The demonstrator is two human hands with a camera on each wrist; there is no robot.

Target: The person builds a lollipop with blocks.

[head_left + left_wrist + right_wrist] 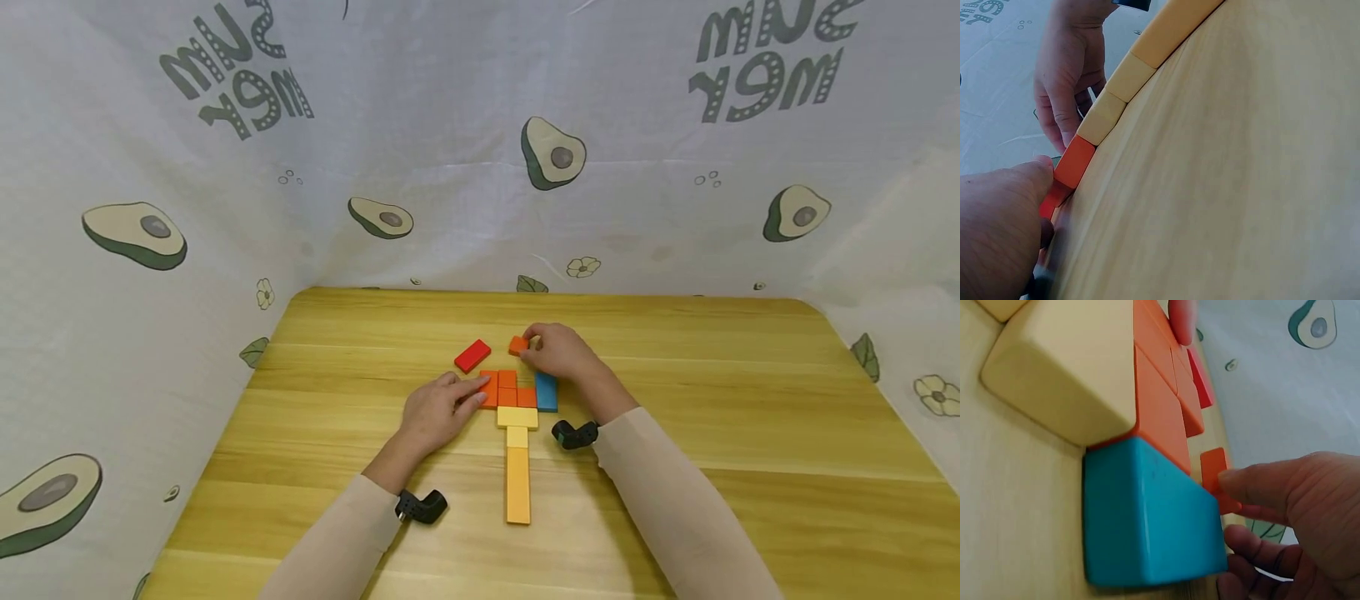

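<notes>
My right hand point(561, 350) pinches a small orange block point(517, 345) between thumb and fingers, just above the tabletop group. In the right wrist view the thumb lies on that block's point(1213, 467) face, beyond the blue block point(1160, 519). My left hand point(438, 412) touches the upright orange block point(489, 392) at the group's left side with outstretched index finger and thumb. Beside it sit several small orange blocks point(507, 379). The blue block stands at their right, with a gap at the upper right between orange and blue.
Below the orange blocks, a wide pale yellow block point(517, 417), a small yellow block point(517, 437) and a long yellow-orange block point(517, 486) form a column. A loose red block point(472, 356) lies slanted at the upper left. A printed curtain point(450, 167) surrounds the wooden table point(675, 375).
</notes>
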